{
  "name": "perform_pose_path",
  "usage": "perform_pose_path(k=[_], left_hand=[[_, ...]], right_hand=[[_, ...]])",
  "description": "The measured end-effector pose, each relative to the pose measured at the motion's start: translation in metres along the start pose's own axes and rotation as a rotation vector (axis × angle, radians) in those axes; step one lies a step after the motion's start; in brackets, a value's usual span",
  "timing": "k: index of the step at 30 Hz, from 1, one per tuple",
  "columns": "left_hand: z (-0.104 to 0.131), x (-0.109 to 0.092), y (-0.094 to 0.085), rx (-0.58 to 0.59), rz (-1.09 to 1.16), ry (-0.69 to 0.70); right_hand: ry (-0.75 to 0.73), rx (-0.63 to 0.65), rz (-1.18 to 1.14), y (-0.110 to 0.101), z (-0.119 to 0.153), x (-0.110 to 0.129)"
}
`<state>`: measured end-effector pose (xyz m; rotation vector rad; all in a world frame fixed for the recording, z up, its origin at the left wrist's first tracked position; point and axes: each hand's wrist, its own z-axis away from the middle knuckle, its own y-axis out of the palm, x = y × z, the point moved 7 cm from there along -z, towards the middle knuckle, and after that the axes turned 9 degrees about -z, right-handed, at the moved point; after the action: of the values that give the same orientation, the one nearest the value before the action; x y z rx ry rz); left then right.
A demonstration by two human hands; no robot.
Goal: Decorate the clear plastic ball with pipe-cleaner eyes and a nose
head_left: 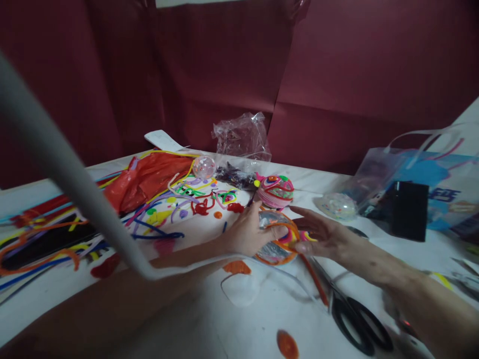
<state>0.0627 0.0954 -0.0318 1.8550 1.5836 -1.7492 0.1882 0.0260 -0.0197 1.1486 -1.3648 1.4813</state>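
A clear ball (272, 255) is ringed and crossed by orange fuzzy pipe cleaner, with pink, yellow and purple pieces at its right side. My left hand (245, 229) grips it from the left, its thumb lying across the front. On the other side my right hand (322, 233) has its thumb against the orange strip and its fingers curved behind; their tips are partly hidden. Just beyond the hands sits a second ball (277, 192), wrapped in pink and red strips with a round eye-like piece. Black-handled scissors (354, 321) lie in front of my right hand.
Loose pipe cleaners (157, 229) and a red plastic bag (153, 177) spread over the left. Farther back are a clear ball (204, 167) and a clear plastic bag (243, 137). A black phone-like slab (409, 212) stands at right. A pale rod (71, 164) crosses the left foreground.
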Motion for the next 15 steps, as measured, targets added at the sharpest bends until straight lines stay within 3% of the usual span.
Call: perform_pose_path(k=[5, 15], left_hand=[[0.0, -0.001, -0.003, -0.04, -0.018, 0.063], [0.0, -0.002, -0.003, -0.012, -0.051, 0.03]], right_hand=[[-0.077, -0.055, 0.097, -0.002, -0.001, -0.008], [-0.083, -0.091, 0.086, -0.003, -0.001, -0.015]])
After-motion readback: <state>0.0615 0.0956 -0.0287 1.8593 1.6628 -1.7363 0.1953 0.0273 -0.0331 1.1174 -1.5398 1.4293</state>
